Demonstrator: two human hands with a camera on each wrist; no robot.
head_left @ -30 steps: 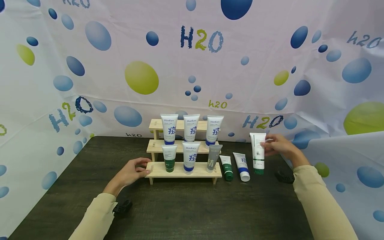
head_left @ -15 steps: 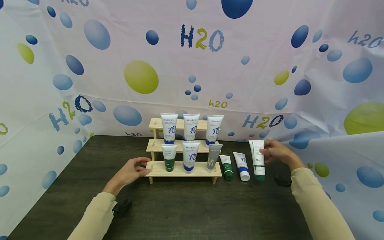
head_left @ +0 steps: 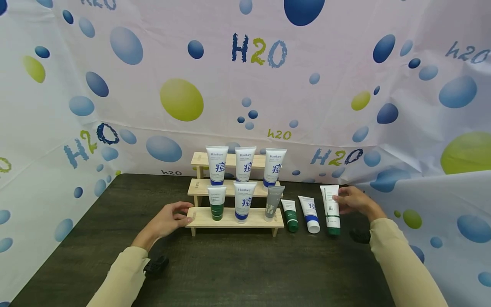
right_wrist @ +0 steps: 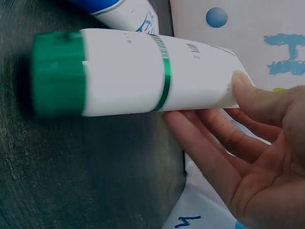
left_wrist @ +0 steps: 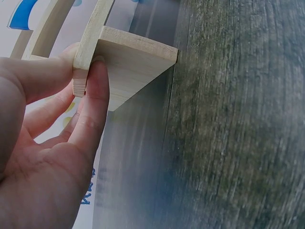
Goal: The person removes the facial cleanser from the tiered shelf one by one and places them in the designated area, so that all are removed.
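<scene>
A three-step wooden display stand [head_left: 222, 221] holds several upright tubes. My left hand [head_left: 167, 219] pinches the left end of its lowest step; in the left wrist view the thumb lies on top of the board [left_wrist: 89, 45] and a fingertip is under it. My right hand [head_left: 356, 201] grips a white squeeze tube with a green cap [head_left: 331, 209] near its flat end, thumb on the face and fingers behind. In the right wrist view that tube's green cap [right_wrist: 59, 74] points away from the hand, close over the dark table.
To the left of the held tube lie a white tube with a blue band [head_left: 309, 213] and a smaller green-and-white tube [head_left: 290, 214]. A grey tube [head_left: 272, 204] stands at the lowest step's right end. A patterned curtain [head_left: 245, 85] closes off the table's back.
My right hand has lowered the green-capped tube toward the table, beside the blue-banded one. My left hand stays at the stand's left end.
</scene>
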